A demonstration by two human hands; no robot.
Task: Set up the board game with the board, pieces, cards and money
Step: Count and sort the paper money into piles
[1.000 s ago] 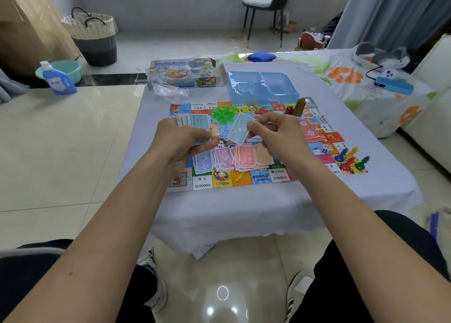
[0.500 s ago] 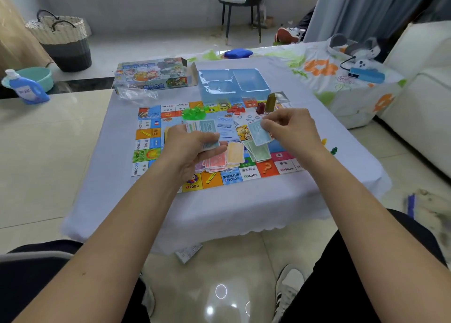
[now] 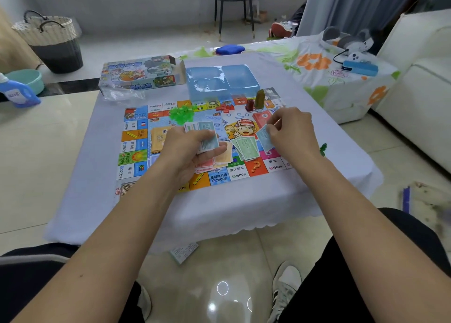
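From the left I see the box [image 3: 139,72] and blue tray [image 3: 220,78] parked behind the board [image 3: 136,137], out of the way I'd guess. The money is being sorted by colour: tan notes [image 3: 158,141], then green notes [image 3: 246,147] lie on the board. My left hand [image 3: 188,147] grips a fanned stack of bills [image 3: 207,137], fingers curled round it. My right hand [image 3: 290,132] pinches a single blue bill [image 3: 264,137] (likely about to lay it down).
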